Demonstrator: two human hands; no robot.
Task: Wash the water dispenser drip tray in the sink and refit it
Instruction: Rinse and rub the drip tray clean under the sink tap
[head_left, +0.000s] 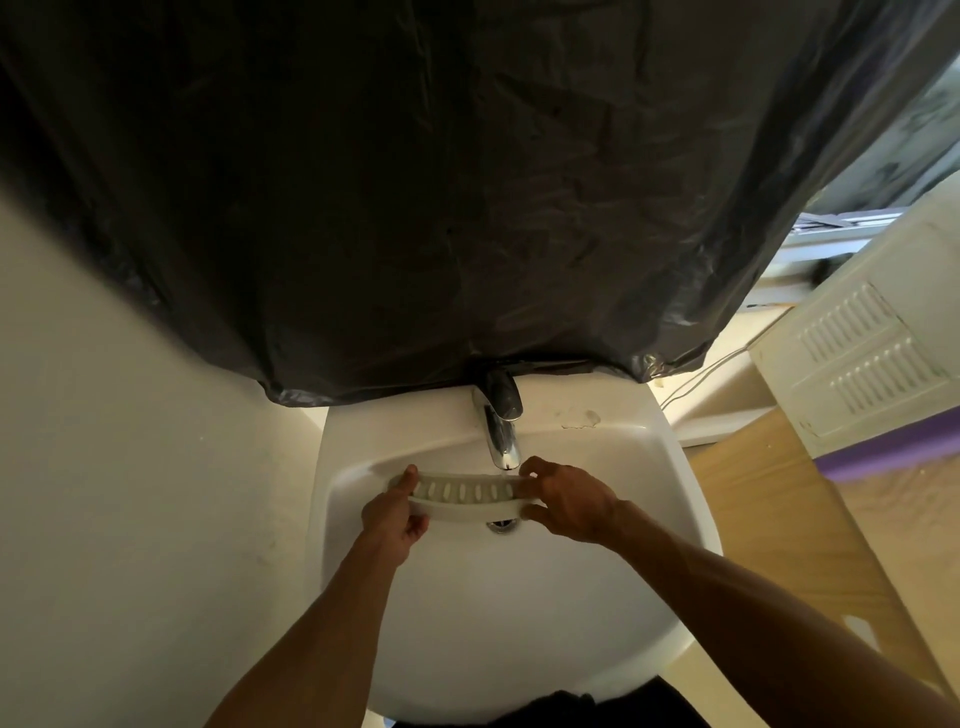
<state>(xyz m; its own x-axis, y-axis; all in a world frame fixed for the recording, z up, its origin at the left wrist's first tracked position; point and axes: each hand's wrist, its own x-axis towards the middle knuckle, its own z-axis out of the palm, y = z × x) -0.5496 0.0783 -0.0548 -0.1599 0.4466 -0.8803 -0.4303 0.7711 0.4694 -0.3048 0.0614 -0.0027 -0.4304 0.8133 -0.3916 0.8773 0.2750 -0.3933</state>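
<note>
Fingers (530, 470) of the right hand (569, 499) curl over the far rim of the tray (465, 493) at its right end, with the thumb pressed against the near rim, so that end is pinched. The left hand (397, 519) grips the left end the same way: its thumb (408, 480) lies across the slotted top face, and the remaining fingers wrap under the near rim.

Between the two hands, the tray is held above the sink (670, 467) bowl, near the bowl's far edge and directly over the drain (502, 525). Its long axis runs left to right, parallel to the far edge of the sink. The slotted face points up and slightly toward the person. Its near rim bows toward the person; its ends sit higher in view.

The tap (501, 426) stands at the middle of the far edge, spout aimed down at the right part of the tray, just beside the right fingertips. A thin stream of water falls from the spout onto the tray.

A black plastic sheet (415, 182) hangs over the wall behind the sink.
</note>
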